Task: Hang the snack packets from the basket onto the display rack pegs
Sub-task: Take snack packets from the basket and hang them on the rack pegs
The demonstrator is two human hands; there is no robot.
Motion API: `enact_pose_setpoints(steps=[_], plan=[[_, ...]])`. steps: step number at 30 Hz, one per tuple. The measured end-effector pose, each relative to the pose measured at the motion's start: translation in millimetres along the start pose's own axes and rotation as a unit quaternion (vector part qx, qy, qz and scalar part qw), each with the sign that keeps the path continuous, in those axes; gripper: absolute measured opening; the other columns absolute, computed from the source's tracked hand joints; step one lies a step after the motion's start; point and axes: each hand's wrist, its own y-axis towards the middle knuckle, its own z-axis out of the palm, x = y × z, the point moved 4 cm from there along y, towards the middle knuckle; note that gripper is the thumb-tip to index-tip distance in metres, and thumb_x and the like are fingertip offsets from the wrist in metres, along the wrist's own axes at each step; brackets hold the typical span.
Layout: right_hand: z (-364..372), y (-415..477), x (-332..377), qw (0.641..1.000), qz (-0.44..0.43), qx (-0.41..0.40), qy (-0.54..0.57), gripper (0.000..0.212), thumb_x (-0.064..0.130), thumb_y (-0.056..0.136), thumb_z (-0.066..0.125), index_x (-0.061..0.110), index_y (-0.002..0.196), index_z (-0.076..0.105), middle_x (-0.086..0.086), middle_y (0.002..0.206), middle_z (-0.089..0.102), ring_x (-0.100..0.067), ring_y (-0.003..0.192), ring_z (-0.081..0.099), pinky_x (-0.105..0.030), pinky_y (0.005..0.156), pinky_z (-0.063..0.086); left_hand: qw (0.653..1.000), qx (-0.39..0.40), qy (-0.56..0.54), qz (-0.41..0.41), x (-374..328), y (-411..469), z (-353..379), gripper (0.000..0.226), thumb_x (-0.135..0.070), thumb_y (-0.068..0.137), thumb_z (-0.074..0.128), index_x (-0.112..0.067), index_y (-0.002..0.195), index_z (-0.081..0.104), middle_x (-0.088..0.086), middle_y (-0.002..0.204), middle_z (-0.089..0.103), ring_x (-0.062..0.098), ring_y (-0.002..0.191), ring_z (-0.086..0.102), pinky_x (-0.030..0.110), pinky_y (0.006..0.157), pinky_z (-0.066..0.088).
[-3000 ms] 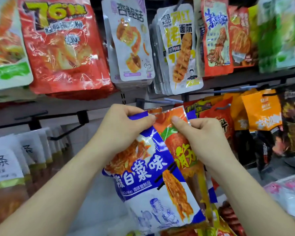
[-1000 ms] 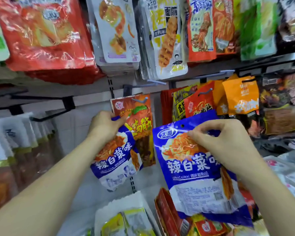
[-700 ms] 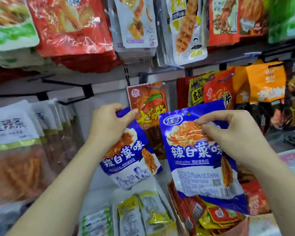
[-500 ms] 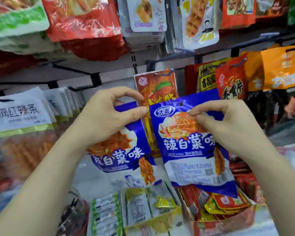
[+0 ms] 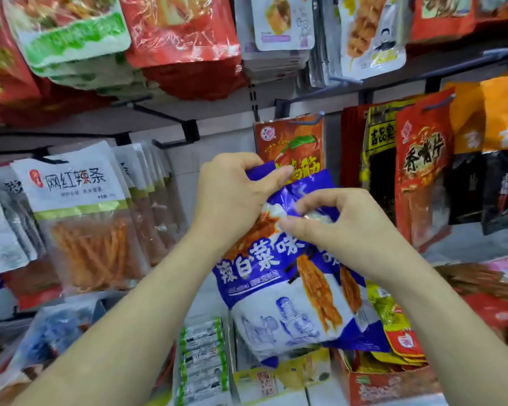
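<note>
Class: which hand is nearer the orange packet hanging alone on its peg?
Left. The left hand is just below the orange packet, thumb overlapping its lower edge; the right hand is lower and further right. Both hold blue packets.

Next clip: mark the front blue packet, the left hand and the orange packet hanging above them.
front blue packet (image 5: 255, 260): head view, blue band with the white characters.
left hand (image 5: 232, 197): head view, back of the hand.
orange packet (image 5: 289, 142): head view, upper printed face below the peg.
</note>
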Motion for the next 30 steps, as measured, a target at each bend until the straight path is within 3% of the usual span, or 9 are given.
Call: enact_pose_setpoints(steps=[2, 6, 9, 12, 16, 20, 23, 27, 30], plan=[[2.4, 2.5, -0.8, 0.999, -0.008, -0.035, -0.025, 0.018, 0.032, 0.076, 0.080, 0.022, 0.066, 0.069, 0.013, 0.061, 0.067, 0.000, 0.052, 0.058, -0.020, 0.054, 0.043, 0.998, -0.003, -0.058, -0.016, 2.6, 3.2, -2.5, 0.035, -0.042, 0.080, 0.074, -0.023, 0.057, 0.056, -0.011, 0.049, 0.052, 0.001, 0.048, 0.043, 0.018, 0.051, 0.035], [-11.4, -0.3, -2.1, 0.974, -0.043, -0.208, -0.075, 0.026, 0.032, 0.076, 0.081, 0.023, 0.059, 0.063, 0.013, 0.056, 0.062, -0.004, 0.055, 0.053, -0.019, 0.055, 0.040, 0.984, -0.121, 0.093, 0.095, -3.5, -10.1, -31.6, 0.026, -0.040, 0.078, 0.072, -0.025, 0.096, 0.061, -0.006, 0.091, 0.055, 0.009, 0.083, 0.050, 0.026, 0.076, 0.041], [-7.4, -13.1, 20.5, 0.930, -0.149, -0.297, -0.154, 0.017, 0.028, 0.078, 0.078, 0.015, 0.069, 0.072, 0.002, 0.063, 0.065, -0.013, 0.059, 0.056, -0.031, 0.058, 0.043, 0.998, 0.023, 0.026, -0.046, 1.7, -23.4, -24.0, 0.042, -0.068, 0.071, 0.060, -0.036, 0.098, 0.055, -0.008, 0.077, 0.062, 0.008, 0.071, 0.058, 0.034, 0.074, 0.050], [28.0, -18.9, 31.9, 0.900, -0.256, -0.261, -0.238, 0.015, 0.020, 0.084, 0.066, 0.010, 0.076, 0.072, -0.008, 0.071, 0.065, -0.025, 0.063, 0.060, -0.037, 0.061, 0.043, 0.954, 0.113, -0.198, -0.193, 5.6, -25.7, -6.0, 0.066, -0.077, 0.060, 0.055, -0.036, 0.112, 0.054, -0.003, 0.084, 0.070, 0.018, 0.078, 0.067, 0.051, 0.078, 0.056], [57.0, -17.8, 23.8, 0.900, -0.284, -0.156, -0.291, 0.021, 0.019, 0.093, 0.051, 0.010, 0.084, 0.068, -0.009, 0.076, 0.061, -0.029, 0.068, 0.057, -0.040, 0.058, 0.047, 0.964, 0.048, -0.211, -0.153, 2.3, -27.2, -6.3, 0.027, -0.037, 0.082, 0.058, -0.023, 0.103, 0.066, -0.007, 0.083, 0.075, 0.013, 0.078, 0.070, 0.040, 0.076, 0.055], [54.8, -16.5, 19.7, 0.901, -0.282, -0.146, -0.295, 0.027, 0.024, 0.095, 0.048, 0.015, 0.082, 0.070, -0.003, 0.074, 0.062, -0.024, 0.068, 0.059, -0.037, 0.058, 0.046, 0.919, 0.014, -0.312, -0.243, 18.6, -35.3, -3.7, 0.022, -0.011, 0.095, 0.053, 0.002, 0.082, 0.064, 0.012, 0.075, 0.070, 0.024, 0.067, 0.062, 0.030, 0.060, 0.048], [23.3, -12.6, 8.8, 0.917, -0.238, -0.208, -0.245, 0.011, 0.015, 0.085, 0.065, 0.016, 0.082, 0.076, 0.000, 0.068, 0.067, -0.016, 0.062, 0.058, -0.029, 0.054, 0.047, 0.868, -0.065, -0.398, -0.290, 35.1, -31.7, -24.1, 0.022, -0.010, 0.096, 0.051, -0.006, 0.080, 0.065, 0.008, 0.070, 0.072, 0.018, 0.058, 0.067, 0.030, 0.059, 0.056], [-17.3, 3.1, -11.0, 0.963, -0.065, -0.217, -0.144, 0.006, 0.019, 0.085, 0.073, 0.019, 0.085, 0.079, 0.006, 0.076, 0.070, -0.006, 0.067, 0.058, -0.015, 0.064, 0.039, 0.854, -0.106, -0.407, -0.306, 57.2, -32.2, -53.0, 0.018, -0.018, 0.098, 0.052, -0.010, 0.087, 0.063, 0.006, 0.072, 0.073, 0.019, 0.059, 0.069, 0.039, 0.062, 0.059], [-13.8, 8.4, -8.7, 0.972, -0.040, -0.179, -0.143, 0.012, 0.016, 0.085, 0.071, 0.026, 0.083, 0.077, 0.019, 0.071, 0.064, 0.006, 0.059, 0.056, -0.007, 0.056, 0.037, 0.863, -0.118, -0.383, -0.308, 62.5, -35.8, -61.0, 0.017, -0.021, 0.098, 0.052, -0.011, 0.090, 0.063, 0.007, 0.076, 0.074, 0.021, 0.062, 0.070, 0.045, 0.067, 0.058]])
